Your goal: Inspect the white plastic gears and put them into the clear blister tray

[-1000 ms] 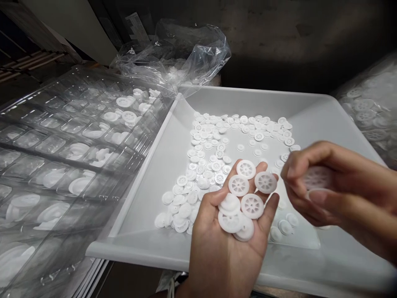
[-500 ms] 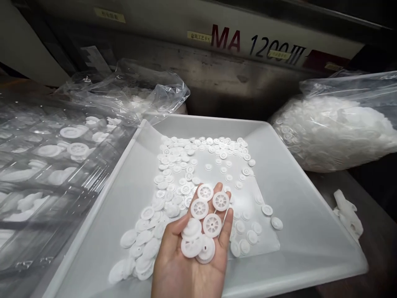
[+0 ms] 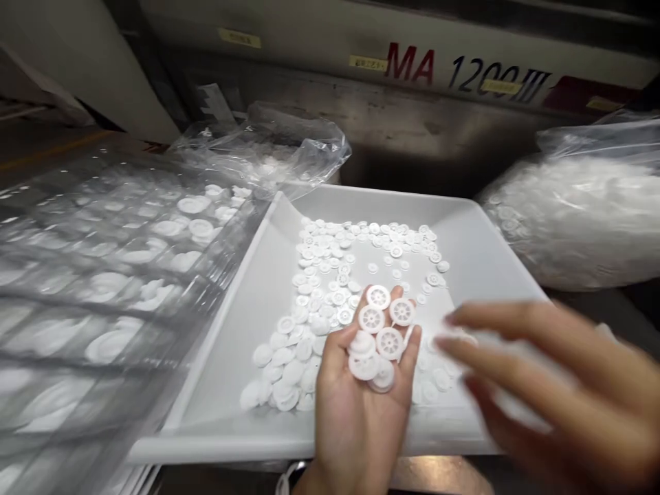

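Note:
My left hand [image 3: 361, 399] is palm up above the tray, cupped around several white plastic gears [image 3: 389, 343], small spoked wheels with a hub in the middle. Some lie flat on the fingers, while others overlap near the thumb. At the right, my right hand [image 3: 572, 385] is smeared by motion, its fingers stretched out and apart, and I see nothing between them. Below both hands, the pale grey tray [image 3: 242, 302] holds many more loose white gears [image 3: 293, 371], piled thickest along its left side and far edge.
Clear plastic compartment trays [image 3: 118, 302] with white parts in their pockets stand at the left. A clear bag [image 3: 309, 141] lies behind the tray, and a bulging bag of white parts [image 3: 592, 213] sits at the right. A machine panel [image 3: 335, 41] spans the back.
My right hand has come into view from the right. The view has shifted left, so the tray and left hand appear farther right. The left hand still holds the gears.

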The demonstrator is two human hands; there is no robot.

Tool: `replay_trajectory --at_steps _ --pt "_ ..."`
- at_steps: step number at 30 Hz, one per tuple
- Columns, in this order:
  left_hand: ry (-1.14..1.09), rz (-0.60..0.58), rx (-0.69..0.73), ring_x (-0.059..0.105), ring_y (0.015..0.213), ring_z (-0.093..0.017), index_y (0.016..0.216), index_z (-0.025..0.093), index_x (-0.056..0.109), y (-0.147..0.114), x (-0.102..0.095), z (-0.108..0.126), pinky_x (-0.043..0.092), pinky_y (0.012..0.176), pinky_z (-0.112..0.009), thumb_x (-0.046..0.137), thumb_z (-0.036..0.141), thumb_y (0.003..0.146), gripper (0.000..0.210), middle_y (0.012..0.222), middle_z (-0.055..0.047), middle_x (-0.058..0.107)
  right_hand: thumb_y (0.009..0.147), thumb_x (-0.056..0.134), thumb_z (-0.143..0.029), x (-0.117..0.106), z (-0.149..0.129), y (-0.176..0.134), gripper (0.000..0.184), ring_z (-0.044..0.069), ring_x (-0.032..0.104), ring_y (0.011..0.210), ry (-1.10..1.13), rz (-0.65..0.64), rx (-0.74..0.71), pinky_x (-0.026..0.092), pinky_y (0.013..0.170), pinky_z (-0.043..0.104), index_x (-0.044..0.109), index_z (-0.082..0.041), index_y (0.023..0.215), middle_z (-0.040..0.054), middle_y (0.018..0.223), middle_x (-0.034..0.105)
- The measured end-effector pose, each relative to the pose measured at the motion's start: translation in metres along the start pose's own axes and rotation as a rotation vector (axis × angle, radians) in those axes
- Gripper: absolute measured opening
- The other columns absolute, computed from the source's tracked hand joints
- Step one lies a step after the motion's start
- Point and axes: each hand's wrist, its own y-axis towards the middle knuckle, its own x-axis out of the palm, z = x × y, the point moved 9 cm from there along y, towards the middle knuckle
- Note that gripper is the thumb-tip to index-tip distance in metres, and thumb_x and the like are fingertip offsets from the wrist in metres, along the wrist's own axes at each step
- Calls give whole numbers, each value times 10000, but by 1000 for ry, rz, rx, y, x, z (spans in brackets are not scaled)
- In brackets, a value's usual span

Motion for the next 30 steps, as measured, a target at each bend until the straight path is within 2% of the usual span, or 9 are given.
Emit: replay_trajectory --at_steps 2,5,8,11,15,20,23,27,30 --pt "-2 -51 -71 715 1331 -280 1526 146 571 0 1 -6 508 1220 -453 511 276 1023 522 1356 -153 779 1056 569 -74 18 -31 5 203 227 713 956 -36 -12 -116 540 779 385 637 -153 1230 76 1138 741" --pt "48 -107 -114 681 1372 -277 1514 185 597 -3 0 -11 401 1295 -443 549 371 1026 524 1343 -107 784 1103 514 -118 38 -48 9 202 235 729 941 -13 -18 -152 562 731 375 612 -133 1279 87 1116 754" --pt "71 -145 -124 739 1276 -279 1532 224 593 -3 1 -12 365 1309 -468 516 405 1038 532 1261 -82 812 1148 498 -233 47 -37 13 260 221 730 1015 101 -8 -72 613 768 330 598 -129 1364 114 1230 720" --pt "52 -163 -165 756 1249 -277 1540 212 590 -1 3 -17 391 1290 -455 508 423 1044 544 1271 -93 819 1140 477 -196 52 -21 18 253 216 721 1022 165 -45 9 651 775 328 600 -156 1357 108 1263 688" --pt "47 -163 -173 741 1285 -267 1542 194 589 1 2 -19 386 1296 -449 494 405 1055 539 1299 -100 818 1094 499 -127 61 -16 26 246 219 706 963 211 -193 -21 681 739 357 609 -178 1308 87 1213 668" --pt "79 -181 -167 717 1329 -274 1560 229 572 3 0 -21 356 1317 -470 502 463 1059 557 1371 -77 792 1094 527 -180 65 -17 32 152 180 680 929 369 -266 -33 665 778 337 594 -205 1228 34 1130 665" --pt "73 -200 -162 703 1353 -259 1580 233 545 3 0 -20 360 1314 -444 471 464 1077 558 1357 -73 798 1067 558 -134 61 -20 35 155 167 665 926 424 -212 -30 622 752 285 577 -202 1205 29 1089 660" --pt "54 -234 -160 692 1369 -259 1601 217 514 1 4 -19 359 1313 -433 430 457 1092 568 1340 -86 803 1032 560 -24 55 -22 24 238 101 678 990 522 -139 -44 564 865 165 568 -196 1196 38 1148 644" --pt "31 -270 -133 611 1466 -287 1568 188 556 0 9 -16 306 1342 -471 395 437 1089 563 1419 -95 766 1085 501 -61 44 -15 6 209 87 690 1038 385 -45 -73 538 913 132 601 -195 1210 55 1191 623"
